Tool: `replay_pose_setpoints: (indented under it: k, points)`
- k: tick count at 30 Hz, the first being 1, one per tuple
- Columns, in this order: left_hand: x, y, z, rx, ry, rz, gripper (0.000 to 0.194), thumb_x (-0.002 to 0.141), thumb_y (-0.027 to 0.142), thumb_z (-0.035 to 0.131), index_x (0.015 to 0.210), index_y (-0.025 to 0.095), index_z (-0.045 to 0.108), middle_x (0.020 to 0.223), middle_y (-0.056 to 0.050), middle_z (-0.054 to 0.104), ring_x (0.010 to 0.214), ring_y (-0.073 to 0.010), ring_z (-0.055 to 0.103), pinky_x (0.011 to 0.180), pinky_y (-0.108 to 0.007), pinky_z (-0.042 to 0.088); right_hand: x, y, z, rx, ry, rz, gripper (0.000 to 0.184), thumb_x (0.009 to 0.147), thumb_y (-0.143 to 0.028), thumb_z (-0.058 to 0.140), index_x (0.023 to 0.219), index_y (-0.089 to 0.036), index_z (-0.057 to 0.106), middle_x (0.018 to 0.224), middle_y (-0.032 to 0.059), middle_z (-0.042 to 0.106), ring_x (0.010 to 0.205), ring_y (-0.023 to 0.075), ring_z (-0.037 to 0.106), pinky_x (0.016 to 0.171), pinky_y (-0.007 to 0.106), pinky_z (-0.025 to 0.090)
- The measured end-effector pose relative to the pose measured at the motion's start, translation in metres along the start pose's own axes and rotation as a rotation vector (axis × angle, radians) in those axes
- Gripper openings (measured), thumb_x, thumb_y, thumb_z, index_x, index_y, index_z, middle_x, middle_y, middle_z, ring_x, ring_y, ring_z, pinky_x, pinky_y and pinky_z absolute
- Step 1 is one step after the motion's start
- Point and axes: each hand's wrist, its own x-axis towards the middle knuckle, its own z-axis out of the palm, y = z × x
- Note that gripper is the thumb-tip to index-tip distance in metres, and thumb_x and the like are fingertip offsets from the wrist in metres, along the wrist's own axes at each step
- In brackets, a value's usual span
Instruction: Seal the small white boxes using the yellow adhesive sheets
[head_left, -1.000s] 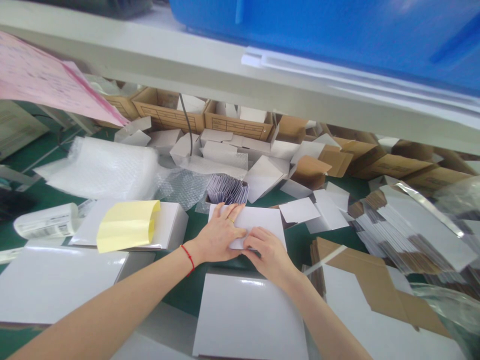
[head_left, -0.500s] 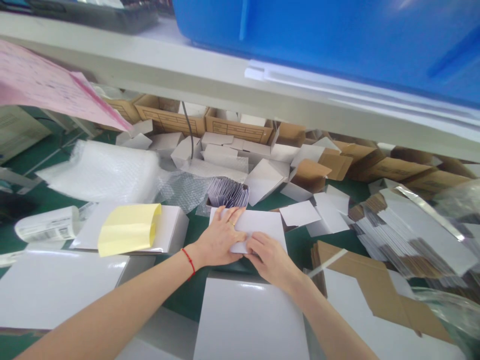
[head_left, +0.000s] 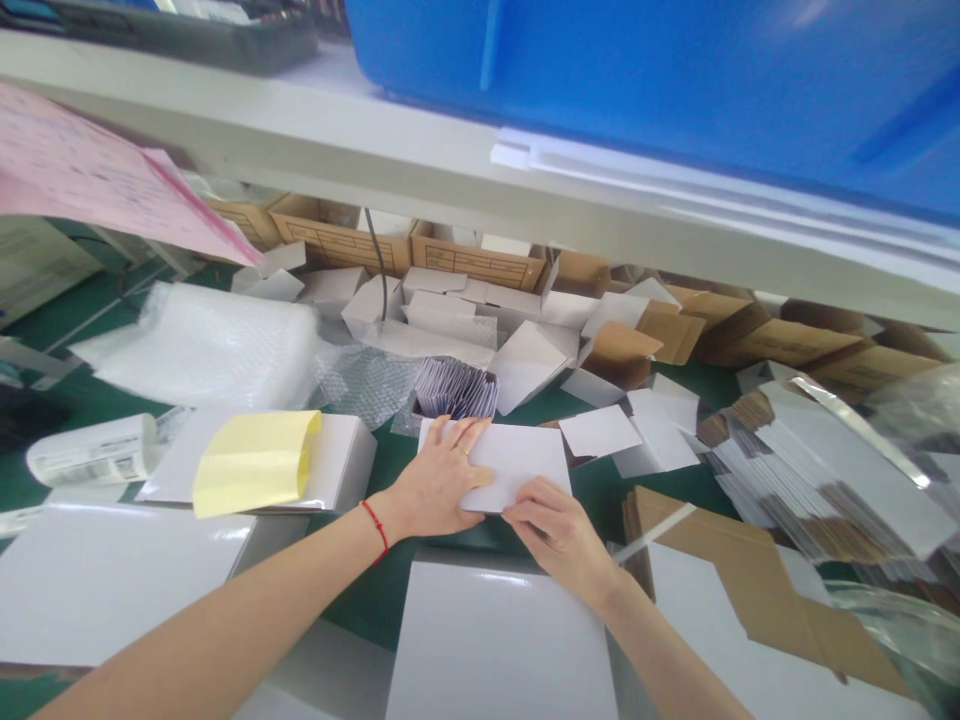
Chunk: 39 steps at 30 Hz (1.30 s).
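A small white cardboard box (head_left: 525, 455) lies flat on the green table in front of me. My left hand (head_left: 448, 475) rests across its left part, fingers over the top and thumb at the near edge, holding it. At the near right edge of the box, my right hand (head_left: 551, 520) is closed, thumb and fingertips pinching the lid's edge. The underside of the box is hidden. Just behind it stands a container packed with thin upright packets (head_left: 456, 388). Closer to me is a larger closed white box (head_left: 502, 640).
Left are more white boxes (head_left: 112, 570), a yellow paper (head_left: 259, 465), a label roll (head_left: 94, 450) and bubble wrap (head_left: 217, 340). Flattened cartons (head_left: 840, 460) are stacked right. Open brown cartons (head_left: 480, 262) line the back. A shelf edge (head_left: 420, 150) with a blue bin (head_left: 637, 90) hangs over them.
My right hand has slid to the right along the near edge of the small box, away from my left hand. My left hand stays in place on the box.
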Motion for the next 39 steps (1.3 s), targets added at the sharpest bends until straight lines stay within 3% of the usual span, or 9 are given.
replay_pose_setpoints:
  k: [11, 17, 39]
  points:
    - [0.000, 0.001, 0.000, 0.018, 0.006, -0.011, 0.034, 0.069, 0.047, 0.078, 0.092, 0.022, 0.073, 0.152, -0.018, 0.038, 0.137, -0.0395, 0.033, 0.112, -0.060, 0.020, -0.003, 0.000, -0.002, -0.015, -0.002, 0.027, 0.023, 0.093, -0.008, 0.051, 0.078, -0.021, 0.062, 0.075, 0.0035, 0.060, 0.072, 0.0167, 0.053, 0.062, 0.030, 0.046]
    - [0.000, 0.001, 0.001, 0.020, 0.009, -0.008, 0.033, 0.069, 0.045, 0.076, 0.094, 0.023, 0.073, 0.154, -0.015, 0.037, 0.138, -0.0400, 0.031, 0.112, -0.061, 0.020, 0.004, -0.005, 0.003, -0.102, -0.089, -0.038, 0.030, 0.094, -0.008, 0.047, 0.069, -0.020, 0.058, 0.073, 0.0042, 0.058, 0.072, 0.0176, 0.050, 0.062, 0.031, 0.045]
    - [0.000, 0.001, -0.001, 0.001, 0.013, 0.006, 0.034, 0.071, 0.046, 0.076, 0.095, 0.022, 0.072, 0.153, -0.022, 0.036, 0.139, -0.0402, 0.032, 0.110, -0.063, 0.021, 0.008, -0.006, 0.002, -0.095, -0.072, -0.075, 0.025, 0.096, -0.010, 0.049, 0.076, -0.018, 0.062, 0.076, 0.0049, 0.061, 0.073, 0.0170, 0.052, 0.065, 0.030, 0.048]
